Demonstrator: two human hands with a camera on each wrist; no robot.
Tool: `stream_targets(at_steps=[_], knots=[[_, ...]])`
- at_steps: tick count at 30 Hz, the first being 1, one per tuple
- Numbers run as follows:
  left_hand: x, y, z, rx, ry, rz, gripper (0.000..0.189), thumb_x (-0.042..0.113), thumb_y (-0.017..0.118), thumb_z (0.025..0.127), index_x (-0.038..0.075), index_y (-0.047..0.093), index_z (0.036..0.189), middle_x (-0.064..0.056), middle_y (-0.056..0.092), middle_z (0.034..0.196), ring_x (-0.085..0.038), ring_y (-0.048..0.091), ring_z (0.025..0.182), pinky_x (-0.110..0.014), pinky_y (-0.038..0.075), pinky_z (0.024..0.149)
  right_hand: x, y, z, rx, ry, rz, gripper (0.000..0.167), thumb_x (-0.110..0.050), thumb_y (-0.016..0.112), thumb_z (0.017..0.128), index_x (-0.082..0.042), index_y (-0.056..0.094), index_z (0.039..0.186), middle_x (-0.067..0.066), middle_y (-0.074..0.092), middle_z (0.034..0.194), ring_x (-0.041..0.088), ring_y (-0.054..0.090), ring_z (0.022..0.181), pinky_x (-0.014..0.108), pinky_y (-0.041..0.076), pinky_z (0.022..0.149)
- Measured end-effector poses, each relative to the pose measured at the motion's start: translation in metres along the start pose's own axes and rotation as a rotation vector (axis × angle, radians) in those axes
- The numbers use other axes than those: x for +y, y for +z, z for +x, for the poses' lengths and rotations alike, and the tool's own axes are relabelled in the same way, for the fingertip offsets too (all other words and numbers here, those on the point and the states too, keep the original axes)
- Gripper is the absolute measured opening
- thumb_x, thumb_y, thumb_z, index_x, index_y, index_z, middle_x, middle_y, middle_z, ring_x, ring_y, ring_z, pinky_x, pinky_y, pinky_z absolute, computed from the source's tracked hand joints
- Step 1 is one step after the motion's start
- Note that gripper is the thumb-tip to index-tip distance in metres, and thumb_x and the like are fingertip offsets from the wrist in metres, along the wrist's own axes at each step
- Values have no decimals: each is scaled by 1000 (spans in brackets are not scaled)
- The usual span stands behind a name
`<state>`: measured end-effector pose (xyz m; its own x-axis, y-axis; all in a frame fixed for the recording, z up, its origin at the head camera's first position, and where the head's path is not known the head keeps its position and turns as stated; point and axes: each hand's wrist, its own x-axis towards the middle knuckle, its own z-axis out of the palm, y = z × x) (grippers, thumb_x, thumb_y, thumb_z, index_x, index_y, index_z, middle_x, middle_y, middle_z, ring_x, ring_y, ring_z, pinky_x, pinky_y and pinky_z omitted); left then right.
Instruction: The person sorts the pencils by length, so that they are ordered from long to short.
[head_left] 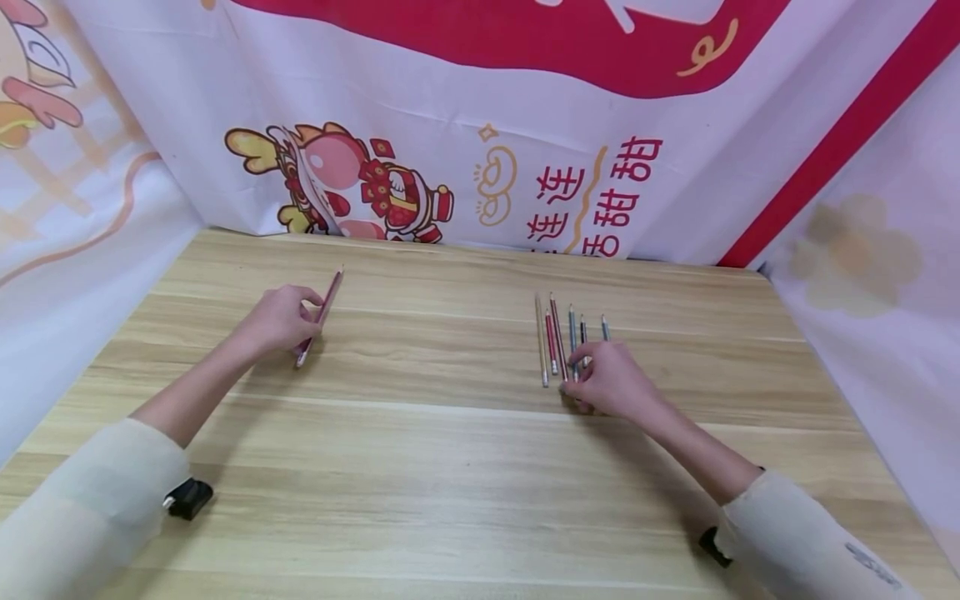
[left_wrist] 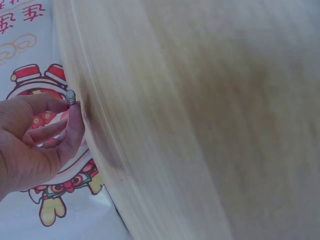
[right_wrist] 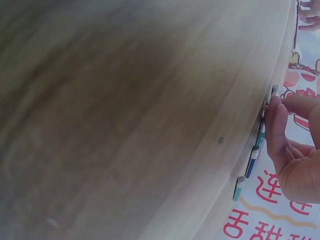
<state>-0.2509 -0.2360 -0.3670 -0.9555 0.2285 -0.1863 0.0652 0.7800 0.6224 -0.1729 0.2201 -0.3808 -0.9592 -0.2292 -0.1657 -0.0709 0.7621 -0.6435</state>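
Printed cloth (head_left: 450,100) behind the pencils (head_left: 551,342)

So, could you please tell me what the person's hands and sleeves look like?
The left hand and right hand are both ungloved. The left sleeve and right sleeve are pale cream. A small black object shows at the left sleeve's edge, a second black object at the right's. The right sleeve also bears a grey marking, too unclear to read.

Head view: high, forward-down; wrist views: close, toward cloth (head_left: 420,96); all share tabletop (head_left: 450,475).
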Motion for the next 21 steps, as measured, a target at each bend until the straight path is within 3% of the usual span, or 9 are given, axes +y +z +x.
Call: stream_targets(at_steps=[12,21], knots=[[-4,0,-1,-16,-14,-12,53,-7,68,88,-23,47,134,-33,68,98,-20,68,63,-33,65,55,-9,4,3,8,19,-100,27,-4,76,87,9,70,110,0,67,58,13,65,47,27,57,42],[-6,0,-1,-14,-8,-10,53,-7,69,89,-23,47,134,-32,68,97,-21,68,64,-33,65,54,-13,3,3,-6,58,-128,44,-3,77,84,12,61,122,3,67,61,14,64,46,26,56,42]])
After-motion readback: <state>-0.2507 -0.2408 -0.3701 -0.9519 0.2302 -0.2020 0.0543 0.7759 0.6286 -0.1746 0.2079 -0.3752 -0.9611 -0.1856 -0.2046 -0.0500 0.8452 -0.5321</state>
